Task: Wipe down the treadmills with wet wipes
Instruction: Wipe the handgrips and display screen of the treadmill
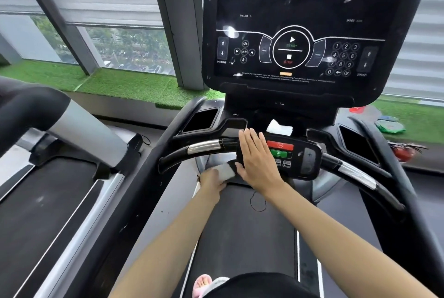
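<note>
Far left I saw the neighbouring treadmill: dark belt, silver side rail, its thick black handrail poking in at the edge. Behind it a strip of artificial grass ran along the window.

Our treadmill sat centre frame. The left cup holder was dark and I couldn't see inside. The curved handlebar carried a chrome sleeve on its left run.

The left hand was below the bar, by the lower left corner of the control pad. Its fingers were bunched round a white wet wipe. The wipe was against the pad's lower edge, as far as I could tell.

The right hand lay palm down on the left part of the pad, fingers straight and together, holding nothing. Just right of it were a red button and, below that, a green button.

A crumpled white sheet sat behind the pad, under the big console screen, which showed light streaks. The running belt ran under the arms, with a foot in a pink slipper at the bottom edge.

The right cup holder was dark too. Far right on the grass lay a green packet, too blurred to read.
</note>
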Demonstrator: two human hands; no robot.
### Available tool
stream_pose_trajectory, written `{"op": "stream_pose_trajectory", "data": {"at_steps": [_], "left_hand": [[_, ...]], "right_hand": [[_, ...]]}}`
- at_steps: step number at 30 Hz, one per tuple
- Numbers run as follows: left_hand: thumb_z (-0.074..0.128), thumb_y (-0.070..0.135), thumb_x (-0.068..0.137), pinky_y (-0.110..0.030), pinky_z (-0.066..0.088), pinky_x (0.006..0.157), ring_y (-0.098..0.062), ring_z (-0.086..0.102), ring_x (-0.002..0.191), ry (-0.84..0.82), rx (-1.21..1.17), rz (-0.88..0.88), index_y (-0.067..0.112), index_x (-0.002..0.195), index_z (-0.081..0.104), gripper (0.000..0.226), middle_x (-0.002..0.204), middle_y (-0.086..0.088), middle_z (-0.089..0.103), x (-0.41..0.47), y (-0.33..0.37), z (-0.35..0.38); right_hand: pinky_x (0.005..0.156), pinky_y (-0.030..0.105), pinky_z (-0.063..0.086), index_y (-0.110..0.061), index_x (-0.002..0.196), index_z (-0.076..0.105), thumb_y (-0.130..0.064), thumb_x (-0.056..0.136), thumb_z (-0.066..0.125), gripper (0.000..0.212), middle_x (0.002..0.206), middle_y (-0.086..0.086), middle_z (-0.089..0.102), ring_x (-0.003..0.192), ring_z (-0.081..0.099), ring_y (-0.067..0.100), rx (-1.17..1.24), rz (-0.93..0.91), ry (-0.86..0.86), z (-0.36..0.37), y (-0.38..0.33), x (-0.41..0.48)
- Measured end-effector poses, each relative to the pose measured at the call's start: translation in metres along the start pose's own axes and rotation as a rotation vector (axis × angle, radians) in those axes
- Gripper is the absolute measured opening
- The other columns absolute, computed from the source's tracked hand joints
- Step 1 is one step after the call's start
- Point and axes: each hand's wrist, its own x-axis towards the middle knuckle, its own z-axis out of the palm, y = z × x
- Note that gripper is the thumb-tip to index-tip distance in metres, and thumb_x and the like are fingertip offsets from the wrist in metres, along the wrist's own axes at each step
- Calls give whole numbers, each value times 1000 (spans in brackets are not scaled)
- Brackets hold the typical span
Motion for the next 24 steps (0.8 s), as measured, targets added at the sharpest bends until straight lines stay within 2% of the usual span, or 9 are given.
{"op": "stream_pose_trajectory", "data": {"at_steps": [3, 5, 8, 10, 13, 18, 20, 22, 24], "left_hand": [[34, 5, 101, -45, 35, 111, -36, 47, 128, -129, -493, -156, -1, 138, 40, 39, 136, -18, 51, 3, 15, 32], [37, 11, 100, -38, 37, 110, -29, 47, 129, -136, -387, -157, 1, 137, 43, 39, 121, -6, 57, -2, 20, 38], [45, 9, 96, -26, 48, 88, -16, 59, 99, -128, -237, -96, 14, 105, 59, 17, 89, 11, 53, -6, 24, 44], [48, 7, 97, -27, 45, 89, -22, 59, 108, -64, -385, -38, 10, 110, 58, 17, 104, -2, 61, -26, 27, 35], [41, 9, 100, -37, 36, 106, -30, 47, 128, -3, -715, -336, -2, 134, 44, 36, 132, -14, 53, -23, 45, 36], [30, 11, 100, -47, 46, 96, -40, 55, 118, 101, -787, -349, -8, 130, 41, 38, 129, -23, 54, -16, 66, 25], [24, 7, 101, -38, 50, 91, -27, 66, 101, 75, -785, -304, -9, 113, 46, 30, 99, -21, 63, -2, 67, 10], [33, 4, 102, -7, 46, 78, 2, 64, 62, 5, -647, -220, -8, 116, 48, 23, 66, 0, 61, 25, 72, -11], [48, 19, 99, 3, 31, 70, 4, 58, 62, 106, -589, -219, 3, 125, 52, 31, 65, 14, 57, 50, 69, -34]], "right_hand": [[117, 44, 17, 6, 144, 34, -28, 78, 73, 84, 146, 23, 41, 139, 36, 35, 6, -8, -15, -1, 2, -1], [116, 43, 16, 6, 145, 32, -28, 79, 73, 85, 148, 23, 39, 140, 35, 34, 13, -6, -17, -1, 2, -2], [116, 44, 16, 6, 144, 34, -28, 78, 73, 84, 146, 24, 41, 139, 36, 35, 18, 2, -6, 0, 1, -1], [117, 44, 16, 6, 143, 35, -26, 78, 72, 81, 146, 24, 41, 139, 35, 36, 32, 7, 1, 1, 0, -1], [117, 44, 16, 5, 143, 37, -25, 79, 71, 78, 146, 23, 41, 139, 35, 35, 62, 17, 12, 2, 0, -2], [118, 43, 15, 4, 143, 38, -27, 81, 69, 75, 146, 21, 41, 140, 34, 34, 54, -4, 22, 4, 3, -1], [119, 44, 16, 4, 142, 39, -25, 81, 68, 74, 146, 22, 41, 140, 34, 35, 54, 10, 20, 4, 0, -2], [118, 47, 18, 3, 140, 42, -23, 80, 68, 71, 144, 23, 42, 139, 34, 37, 49, 28, 20, 4, -4, -2], [118, 50, 19, 2, 138, 45, -20, 79, 67, 67, 143, 25, 42, 138, 33, 39, 44, 41, 18, 4, -9, -1]]}}
